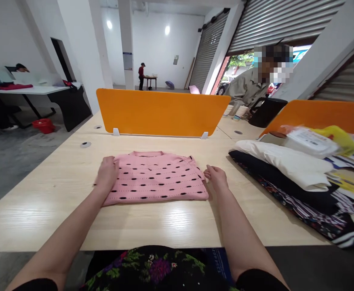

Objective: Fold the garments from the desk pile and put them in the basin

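A pink knit top (159, 178) with rows of black dashes and dots lies folded on the pale wooden table (134, 226), its neckline toward the far side. At its left edge, my left hand (107, 173) is closed over the fabric, fingers partly hidden behind the hand. My right hand (217, 177) is at the opposite edge, its fingertips pinched together on the cloth near the sleeve.
An orange divider (165, 113) stands behind the top. To the right are folded dark and white clothes (286, 178), a plastic box (312, 141) and a yellow bag (336, 137). A black jug (268, 113) and a person (243, 89) are beyond.
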Motion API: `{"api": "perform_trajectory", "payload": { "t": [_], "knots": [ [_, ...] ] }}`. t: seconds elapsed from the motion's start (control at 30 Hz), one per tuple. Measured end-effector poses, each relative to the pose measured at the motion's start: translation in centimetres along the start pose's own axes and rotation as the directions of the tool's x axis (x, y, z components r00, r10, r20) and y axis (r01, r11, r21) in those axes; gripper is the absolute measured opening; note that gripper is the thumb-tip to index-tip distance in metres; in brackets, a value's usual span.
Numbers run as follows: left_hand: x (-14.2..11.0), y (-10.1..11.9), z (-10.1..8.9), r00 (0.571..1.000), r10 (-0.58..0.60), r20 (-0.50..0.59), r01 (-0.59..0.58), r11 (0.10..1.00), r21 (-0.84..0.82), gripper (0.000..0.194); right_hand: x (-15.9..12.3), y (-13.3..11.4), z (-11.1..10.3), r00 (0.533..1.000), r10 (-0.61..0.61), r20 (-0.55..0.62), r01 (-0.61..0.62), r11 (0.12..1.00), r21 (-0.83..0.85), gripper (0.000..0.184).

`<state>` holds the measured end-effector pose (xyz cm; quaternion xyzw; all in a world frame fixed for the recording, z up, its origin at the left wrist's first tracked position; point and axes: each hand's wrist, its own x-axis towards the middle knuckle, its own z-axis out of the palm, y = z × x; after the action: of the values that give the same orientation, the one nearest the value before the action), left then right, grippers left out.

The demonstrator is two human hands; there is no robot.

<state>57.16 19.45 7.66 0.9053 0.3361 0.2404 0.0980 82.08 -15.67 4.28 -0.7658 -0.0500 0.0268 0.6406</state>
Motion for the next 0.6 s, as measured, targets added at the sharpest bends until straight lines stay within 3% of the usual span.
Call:
{"api": "perform_trajectory", "payload": {
  "t": [0.03,0.1,0.17,0.23,0.43,0.53,0.6],
  "knots": [
    [-0.8,1.4,0.5,0.994,0.110,0.002,-0.110,0.994,-0.011,0.044,-0.6,0.0,-0.3,0.997,0.047,0.059,-0.050,0.998,0.046,0.023],
    [-2.5,4.5,2.0,0.950,0.293,0.111,-0.292,0.956,-0.026,0.049,-1.9,-0.3,-0.2,0.967,0.140,0.213,-0.169,0.978,0.124,0.025],
    [-3.9,6.9,3.5,0.894,0.364,0.263,-0.376,0.927,-0.004,0.054,-2.9,-0.7,0.4,0.912,0.206,0.356,-0.271,0.952,0.145,0.028],
    [-5.0,8.2,4.5,0.867,0.376,0.328,-0.407,0.913,0.029,0.056,-3.6,-1.0,1.0,0.882,0.234,0.408,-0.304,0.946,0.115,0.028],
    [-8.1,6.7,3.4,0.865,0.373,0.334,-0.427,0.899,0.100,0.055,-4.2,-3.4,1.3,0.928,0.225,0.297,-0.289,0.938,0.193,0.025],
    [-10.1,5.6,2.9,0.859,0.378,0.346,-0.438,0.892,0.112,0.054,-5.1,-6.9,3.2,0.942,0.083,0.326,-0.166,0.957,0.237,0.035],
    [-11.0,5.2,2.9,0.856,0.388,0.341,-0.446,0.889,0.108,0.054,-6.2,-9.8,5.9,0.932,-0.052,0.358,-0.044,0.966,0.254,0.042]
  ]
}}
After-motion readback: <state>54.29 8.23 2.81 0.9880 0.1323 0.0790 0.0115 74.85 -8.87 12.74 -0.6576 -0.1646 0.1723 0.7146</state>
